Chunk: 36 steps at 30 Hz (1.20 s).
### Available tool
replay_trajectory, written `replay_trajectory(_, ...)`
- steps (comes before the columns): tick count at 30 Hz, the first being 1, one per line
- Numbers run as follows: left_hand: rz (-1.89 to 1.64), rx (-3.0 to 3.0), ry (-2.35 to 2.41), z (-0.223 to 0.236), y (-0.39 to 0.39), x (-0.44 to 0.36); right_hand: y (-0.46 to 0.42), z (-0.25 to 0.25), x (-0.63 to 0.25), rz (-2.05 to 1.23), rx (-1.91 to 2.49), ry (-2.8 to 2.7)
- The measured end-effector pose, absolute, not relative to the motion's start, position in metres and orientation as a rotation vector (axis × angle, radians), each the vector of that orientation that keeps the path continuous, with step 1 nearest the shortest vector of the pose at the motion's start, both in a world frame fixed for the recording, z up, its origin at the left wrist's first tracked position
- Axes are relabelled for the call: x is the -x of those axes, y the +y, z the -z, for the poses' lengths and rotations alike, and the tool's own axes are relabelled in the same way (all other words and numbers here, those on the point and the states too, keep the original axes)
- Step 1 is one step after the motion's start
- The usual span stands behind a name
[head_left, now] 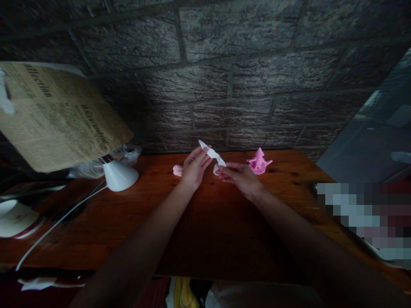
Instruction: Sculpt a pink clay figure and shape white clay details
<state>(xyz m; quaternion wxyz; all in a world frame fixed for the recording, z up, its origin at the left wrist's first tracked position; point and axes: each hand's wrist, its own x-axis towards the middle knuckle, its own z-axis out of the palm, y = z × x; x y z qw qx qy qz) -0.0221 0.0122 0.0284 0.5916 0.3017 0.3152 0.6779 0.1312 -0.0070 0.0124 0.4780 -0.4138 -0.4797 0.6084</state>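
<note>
Above the wooden table, both hands hold one thin white strip (214, 153) with uneven edges; whether it is clay or paper I cannot tell. My left hand (195, 164) has its upper end between closed fingers. At the lower end, where the strip curls down, the fingertips of my right hand (239, 176) pinch it. Just left of my left hand lies a pale pink lump (177, 170), partly covered by that hand. A bright pink figure (258, 162) with a pointed top and arm-like projections stands beyond my right hand, apart from it.
At left, a lamp has a newsprint-patterned shade (61, 115) and white base (121, 176), its cable (61, 224) crossing the wooden table (218, 231). Behind it is a clear plastic bag (88, 169). A white cup-like container (17, 218) stands far left. A brick-patterned wall (205, 85) closes off the back.
</note>
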Motion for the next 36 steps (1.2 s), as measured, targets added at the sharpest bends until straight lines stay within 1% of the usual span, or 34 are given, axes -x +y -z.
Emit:
replay_trajectory(7,-1.406,-0.720,0.749,-0.0269,0.0115,0.0193,-0.0070,-0.0139,-0.1319,-1.468,0.933,-1.203)
replay_trajectory(22,-1.467,-0.743,0.713,-0.0275,0.0117,0.0215,-0.0084,-0.0141,-0.1331,-1.490,0.965,-1.187)
replay_trajectory(30,-1.482,-0.709,0.726,-0.0270,0.0120,0.0221,-0.0069,-0.0119,-0.1321,-1.556,0.979,-1.165)
replay_trajectory(36,-1.394,-0.736,0.578,-0.0287,0.0100,0.0225,-0.0100,-0.0192,-0.1317,-1.717,0.919,-1.040)
